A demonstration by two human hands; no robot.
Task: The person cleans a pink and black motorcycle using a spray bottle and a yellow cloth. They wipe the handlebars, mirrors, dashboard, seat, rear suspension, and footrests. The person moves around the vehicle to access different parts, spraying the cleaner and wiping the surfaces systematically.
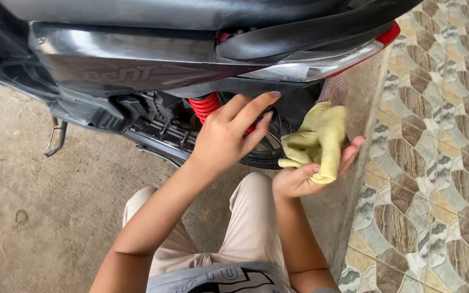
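Observation:
A black scooter (137, 59) stands side-on in front of me, its tail light (321, 62) at the upper right. My left hand (229, 133) reaches under the rear body panel, fingers spread, in front of the red shock spring (204, 106) and the rear wheel (270, 149); whether it touches them I cannot tell. My right hand (305, 176) grips a crumpled yellow cloth (316, 138) just right of the wheel, below the tail light. My knees in beige trousers (251, 222) show below the arms.
The scooter's kickstand (55, 138) hangs at the left over a rough concrete floor (39, 217). A strip of patterned tiles (435, 163) runs along the right side, set off by a raised edge.

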